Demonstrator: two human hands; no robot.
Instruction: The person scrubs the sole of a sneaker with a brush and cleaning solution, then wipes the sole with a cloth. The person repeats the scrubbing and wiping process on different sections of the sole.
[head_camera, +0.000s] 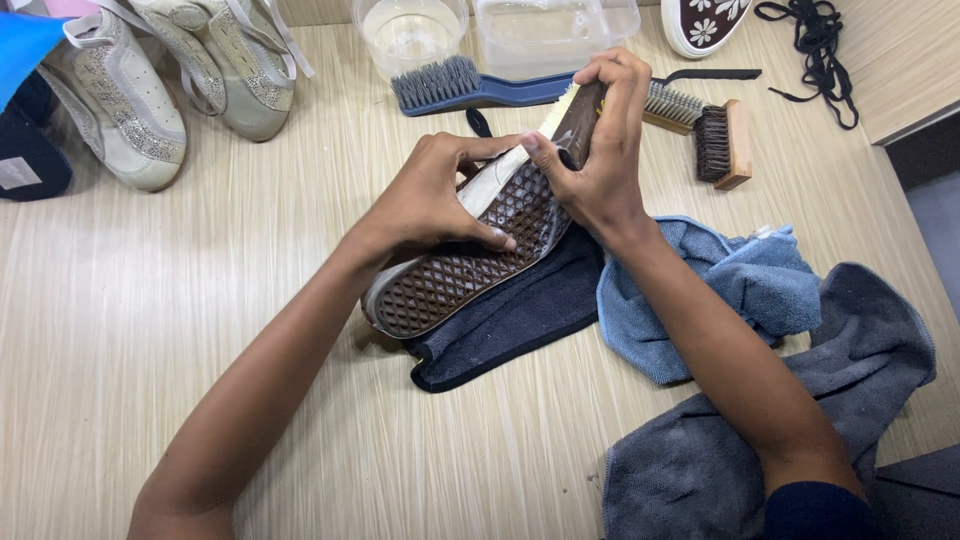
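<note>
My left hand (432, 195) grips a shoe (470, 255) turned sole up, its brown waffle-patterned sole facing me, white rubber edge along the side. My right hand (600, 150) holds a dark brown brush (578, 122) with pale bristles pressed against the toe end of the shoe's white edge. The shoe rests over a dark navy cloth (510, 325) on the wooden table (150, 300).
A pair of beige sneakers (160, 70) lies at the far left. Behind the shoe are a blue-handled brush (470, 88), a clear bowl (410, 30), a clear tub (555, 30), a small wooden brush (722, 143), black laces (815, 45). Blue cloth (740, 290) and grey cloth (860, 370) lie right.
</note>
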